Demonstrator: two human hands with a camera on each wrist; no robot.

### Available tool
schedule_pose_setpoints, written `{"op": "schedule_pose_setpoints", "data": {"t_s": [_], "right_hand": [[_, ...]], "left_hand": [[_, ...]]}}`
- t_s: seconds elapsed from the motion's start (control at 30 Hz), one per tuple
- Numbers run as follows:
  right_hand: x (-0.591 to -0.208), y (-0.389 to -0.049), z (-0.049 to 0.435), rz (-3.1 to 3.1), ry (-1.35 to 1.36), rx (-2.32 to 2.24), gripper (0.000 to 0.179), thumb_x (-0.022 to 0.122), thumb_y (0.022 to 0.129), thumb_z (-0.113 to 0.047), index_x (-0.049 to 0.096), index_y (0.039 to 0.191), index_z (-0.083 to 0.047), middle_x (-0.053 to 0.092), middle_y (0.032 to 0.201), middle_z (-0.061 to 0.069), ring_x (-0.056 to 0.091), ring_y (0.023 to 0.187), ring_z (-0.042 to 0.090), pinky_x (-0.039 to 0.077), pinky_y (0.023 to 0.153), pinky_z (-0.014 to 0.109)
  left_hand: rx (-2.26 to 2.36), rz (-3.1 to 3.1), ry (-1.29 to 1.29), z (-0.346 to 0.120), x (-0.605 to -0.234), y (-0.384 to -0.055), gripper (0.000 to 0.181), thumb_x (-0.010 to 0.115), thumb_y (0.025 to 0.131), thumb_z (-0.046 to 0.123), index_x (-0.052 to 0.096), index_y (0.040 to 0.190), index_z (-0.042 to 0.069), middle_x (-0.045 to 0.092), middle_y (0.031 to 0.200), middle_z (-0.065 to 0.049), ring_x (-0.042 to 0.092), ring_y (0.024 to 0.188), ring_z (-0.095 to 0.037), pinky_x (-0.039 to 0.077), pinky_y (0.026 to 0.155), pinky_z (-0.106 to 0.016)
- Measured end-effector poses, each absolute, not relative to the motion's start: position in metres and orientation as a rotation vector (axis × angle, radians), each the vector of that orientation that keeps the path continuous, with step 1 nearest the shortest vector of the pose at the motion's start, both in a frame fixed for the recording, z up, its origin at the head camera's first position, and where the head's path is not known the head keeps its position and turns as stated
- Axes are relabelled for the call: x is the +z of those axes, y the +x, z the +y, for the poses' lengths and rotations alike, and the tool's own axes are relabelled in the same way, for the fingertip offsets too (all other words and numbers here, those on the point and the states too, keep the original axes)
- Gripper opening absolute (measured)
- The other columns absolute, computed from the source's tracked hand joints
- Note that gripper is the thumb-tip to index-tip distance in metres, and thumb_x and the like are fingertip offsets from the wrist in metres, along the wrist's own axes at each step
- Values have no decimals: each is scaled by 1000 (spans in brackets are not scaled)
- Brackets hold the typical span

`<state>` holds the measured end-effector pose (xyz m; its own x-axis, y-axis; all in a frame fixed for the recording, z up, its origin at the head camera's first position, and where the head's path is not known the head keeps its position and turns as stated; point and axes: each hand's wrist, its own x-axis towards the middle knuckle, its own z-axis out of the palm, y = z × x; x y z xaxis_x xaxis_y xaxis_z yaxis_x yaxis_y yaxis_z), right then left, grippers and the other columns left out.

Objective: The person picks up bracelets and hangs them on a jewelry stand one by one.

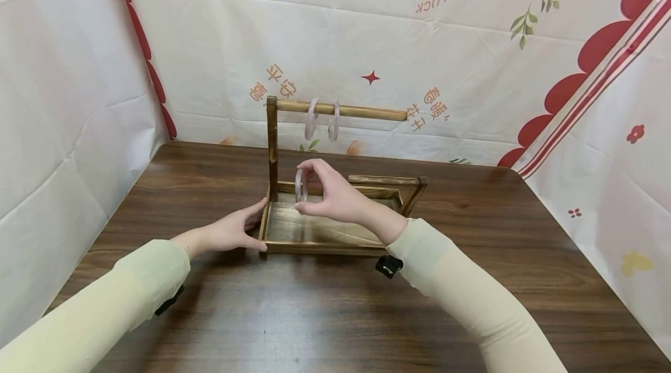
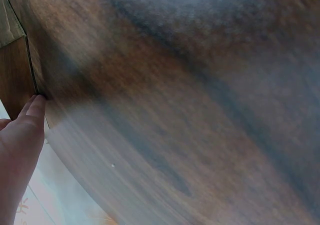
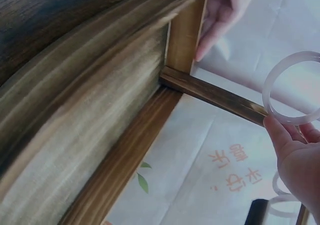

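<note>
My right hand (image 1: 335,193) pinches a pale lilac bangle (image 1: 299,186) upright between thumb and fingertips, above the tray of a wooden stand (image 1: 324,248). In the right wrist view the bangle (image 3: 270,85) shows as a ring, cut off by the right edge. Two similar bangles, a left one (image 1: 311,121) and a right one (image 1: 336,122), hang on the stand's tall bar (image 1: 372,112). My left hand (image 1: 230,232) touches the tray's left end with thumb and fingers spread apart. In the left wrist view its fingertips (image 2: 37,102) lie against the wood.
A lower bar (image 1: 385,179) rises at the stand's right end on a slanted post. The tall bar's right end is free, with no post there. Brown wood-grain table (image 1: 482,280) lies beneath; a printed white cloth (image 1: 209,58) hangs behind and at both sides.
</note>
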<state>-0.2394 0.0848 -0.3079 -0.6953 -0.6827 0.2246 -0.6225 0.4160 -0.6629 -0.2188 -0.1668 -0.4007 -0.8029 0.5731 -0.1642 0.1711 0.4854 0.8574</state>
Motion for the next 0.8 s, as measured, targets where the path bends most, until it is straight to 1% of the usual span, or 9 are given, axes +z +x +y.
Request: {"op": "schedule_pose_setpoints", "data": {"t_s": [0.17,0.23,0.33,0.4,0.6,0.8], "right_hand": [[-302,-239,93,2592,-1192,-1162,60,73,77,-13,43,127,1,50,114,12,55,108,23,46,100,38],[-300,-239,96,2598,-1186,-1164,59,73,77,-12,43,127,1,50,114,12,55,108,23,46,100,38],[-296,-239,101,2599,-1162,-1183,59,73,78,-12,43,127,1,50,114,12,55,109,23,46,100,33],[-294,-238,105,2592,-1146,-1213,59,72,78,-11,42,128,2,50,115,13,56,111,25,46,100,32],[-287,-237,114,2570,-1080,-1320,59,71,80,-5,40,130,5,49,119,19,56,113,32,45,102,40],[-282,-239,122,2556,-1037,-1391,57,69,80,-1,41,129,5,48,120,19,56,113,32,45,103,37]], "left_hand": [[1248,2311,611,-166,-400,-219,104,73,82,25,-2,150,1,3,155,-25,26,136,-46,30,110,-54],[1246,2310,608,-166,-400,-219,104,73,82,25,-2,150,1,3,155,-25,25,136,-46,30,110,-54],[1247,2306,604,-167,-400,-218,104,73,82,25,-2,150,2,3,155,-25,25,136,-46,30,110,-54],[1244,2306,605,-167,-400,-218,104,73,82,25,-3,150,1,3,155,-25,25,136,-47,30,110,-54],[1243,2308,611,-168,-400,-218,104,73,82,24,-2,150,0,3,155,-26,25,136,-47,30,109,-54],[1254,2300,612,-167,-399,-218,103,73,82,23,-2,150,0,3,155,-26,25,136,-47,30,109,-54]]}}
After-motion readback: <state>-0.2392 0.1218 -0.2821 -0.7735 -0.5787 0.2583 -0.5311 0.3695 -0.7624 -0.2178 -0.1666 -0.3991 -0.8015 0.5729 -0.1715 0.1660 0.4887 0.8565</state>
